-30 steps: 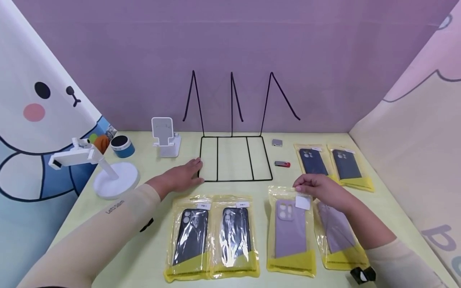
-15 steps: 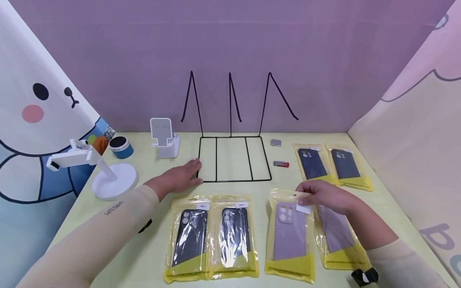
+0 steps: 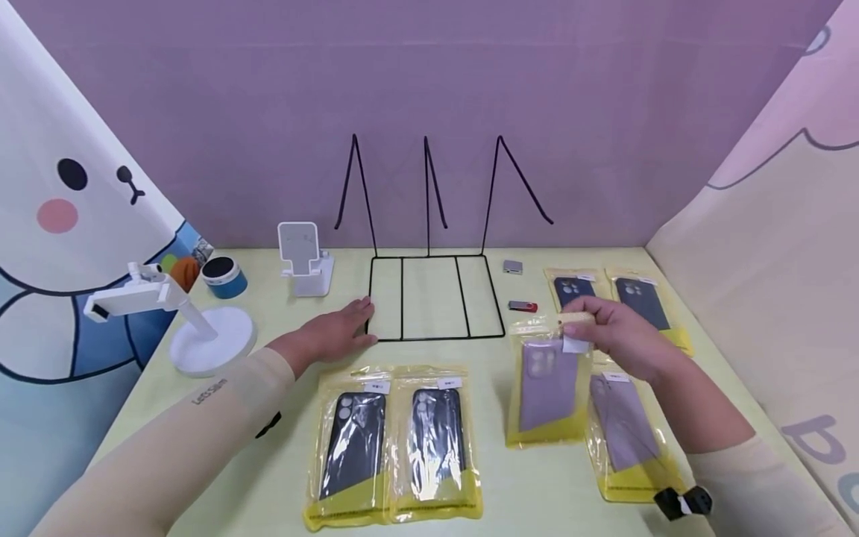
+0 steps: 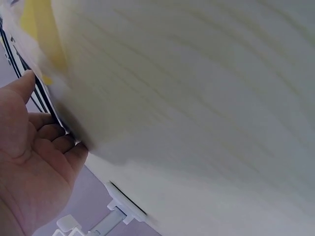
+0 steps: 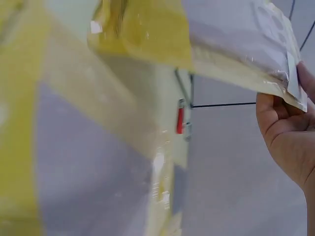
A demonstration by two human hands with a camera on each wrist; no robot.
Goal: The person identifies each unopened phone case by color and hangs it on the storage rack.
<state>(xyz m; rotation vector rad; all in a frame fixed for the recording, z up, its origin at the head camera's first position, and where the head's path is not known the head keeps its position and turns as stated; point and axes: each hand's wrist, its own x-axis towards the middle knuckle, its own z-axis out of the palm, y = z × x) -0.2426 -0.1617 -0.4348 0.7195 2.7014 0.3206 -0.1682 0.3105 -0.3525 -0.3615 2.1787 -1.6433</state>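
My right hand [image 3: 614, 335] pinches the top corner of a clear-and-yellow bag with a purple phone case [image 3: 546, 380] inside. The bag hangs tilted above the table; in the right wrist view, the thumb and fingers grip the bag's edge [image 5: 290, 81] by its white label. Below it to the right lies another bagged purple phone case [image 3: 624, 425]. My left hand [image 3: 332, 332] rests at the left side of a black wire rack [image 3: 443, 338], fingers extended and touching its frame. Two bagged black phone cases [image 3: 354, 440] lie side by side in front of the rack.
Two bagged dark blue phone cases [image 3: 640, 306] lie at the back right. A red USB stick [image 3: 523, 306] and a small grey piece [image 3: 513, 267] sit right of the rack. White phone stands [image 3: 312, 272] and a blue jar [image 3: 224, 278] stand at left. Three wire prongs [image 3: 356, 179] rise behind.
The right hand has lifted the bagged purple phone case off the table, raising it up and toward the rack. The left hand has stayed at the rack's left side.
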